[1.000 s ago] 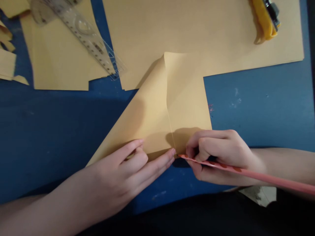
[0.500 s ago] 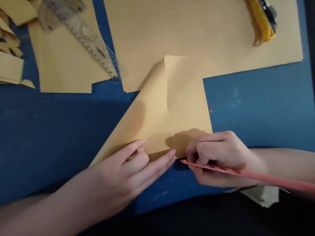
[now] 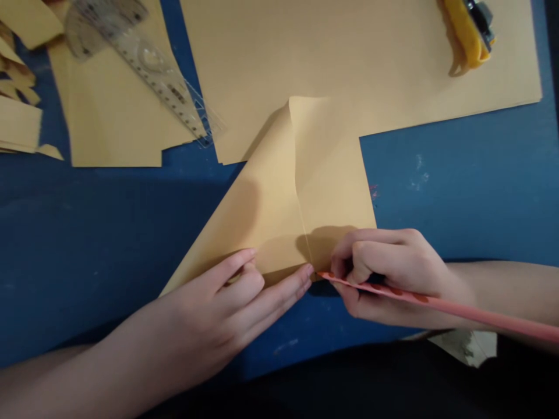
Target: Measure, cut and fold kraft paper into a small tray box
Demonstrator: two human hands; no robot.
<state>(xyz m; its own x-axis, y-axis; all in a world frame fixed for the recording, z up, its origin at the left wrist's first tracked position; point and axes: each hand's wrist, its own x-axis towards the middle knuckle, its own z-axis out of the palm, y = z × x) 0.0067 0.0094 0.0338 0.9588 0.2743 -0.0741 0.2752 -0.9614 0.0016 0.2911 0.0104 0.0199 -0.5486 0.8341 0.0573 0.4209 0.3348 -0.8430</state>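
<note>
A tan sheet of paper lies folded over on the blue table, its flap edge running down the middle. My left hand rests on the sheet's lower edge, fingers stretched out and pressing the folded flap flat. My right hand is closed round a pink pencil. The pencil's tip touches the paper's lower edge right beside my left fingertips.
A large tan sheet lies at the back with a yellow cutter on its far right. A clear ruler and protractor rest on another tan sheet at the back left. Paper offcuts sit at the far left.
The pencil tip has shifted very slightly at the paper's lower edge. My left hand has stayed in place on the fold.
</note>
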